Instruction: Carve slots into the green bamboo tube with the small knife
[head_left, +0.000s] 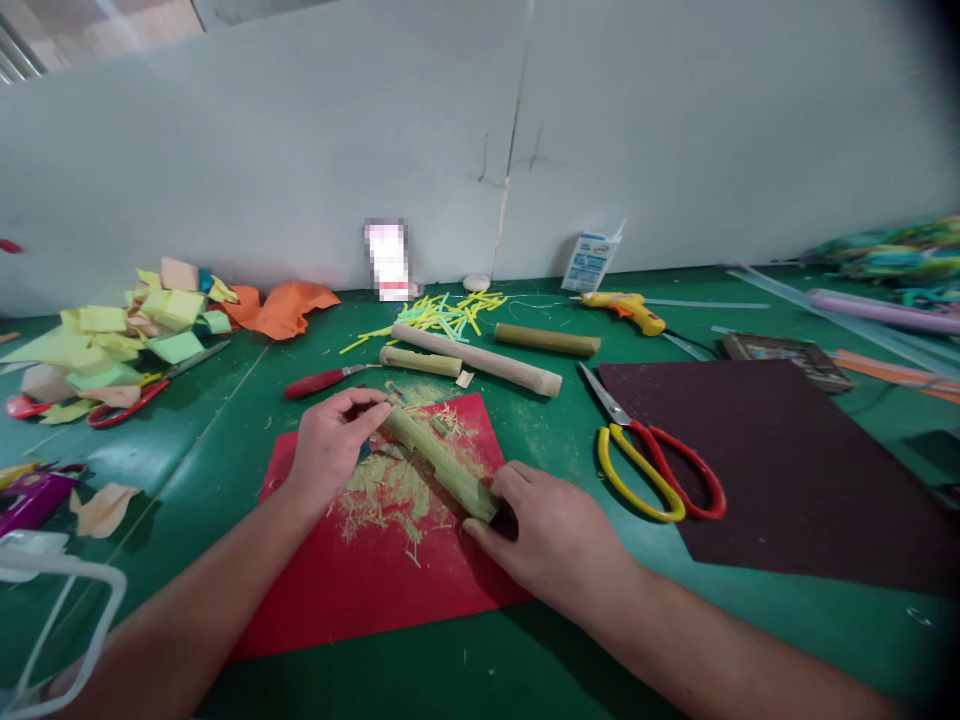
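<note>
A pale green piece of bamboo (442, 465) slants over a red sheet (300, 600), with a notch along its side. My left hand (334, 440) pinches its far end between thumb and fingers. Around its near end my right hand (551, 520) is closed, the fingertips partly hidden. Shavings and dust (386, 500) lie scattered on the sheet below. Just beyond, a short bamboo piece (421, 362), a long pale stick (480, 358) and a darker bamboo tube (547, 340) rest on the green table. A red-handled tool (322, 382) lies past my left hand.
Red-and-yellow scissors (660, 470) lie partly on a dark sheet (802, 480) at right. Behind them is a yellow glue gun (626, 310). Paper scraps (127, 340), red-handled scissors (131, 402) and orange paper (281, 308) lie left. A lit phone (388, 260) leans against the wall.
</note>
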